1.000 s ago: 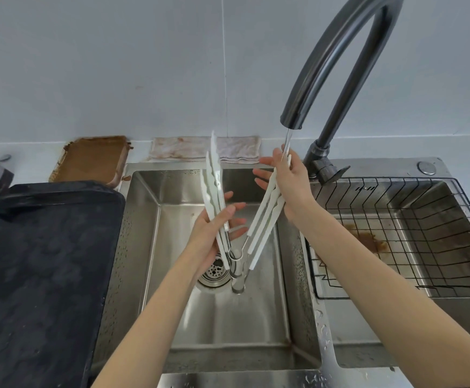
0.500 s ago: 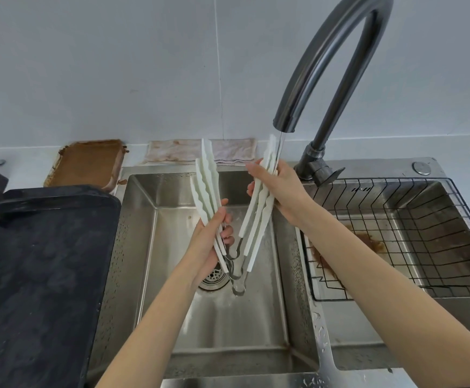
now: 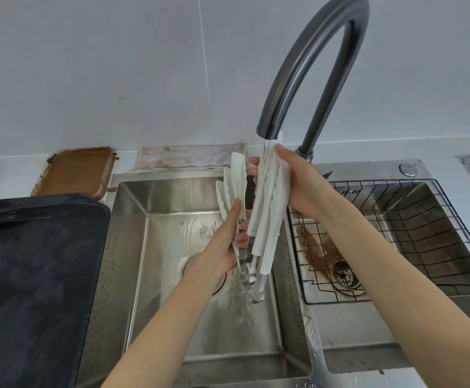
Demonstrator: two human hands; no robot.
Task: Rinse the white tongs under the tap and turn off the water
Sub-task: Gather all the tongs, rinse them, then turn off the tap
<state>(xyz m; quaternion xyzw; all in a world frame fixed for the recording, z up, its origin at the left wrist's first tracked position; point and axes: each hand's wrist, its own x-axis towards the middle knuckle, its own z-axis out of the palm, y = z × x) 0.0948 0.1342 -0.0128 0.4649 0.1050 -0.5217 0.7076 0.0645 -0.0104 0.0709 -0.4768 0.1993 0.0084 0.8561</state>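
Tongs: white tongs (image 3: 267, 208) stood tips-up under running tap (image 3: 306, 68), over sink (image 3: 144, 247).
Left hand (image 3: 225, 245): gripped left arm.
Right hand (image 3: 298, 183): fingers wrapped right arm.
Writing: none legible.

No text, label, brand, number or sign can be read. A faint mark is seen stamped on the back rim of the left sink basin (image 3: 183, 181), but it is too small and blurred to be made out.
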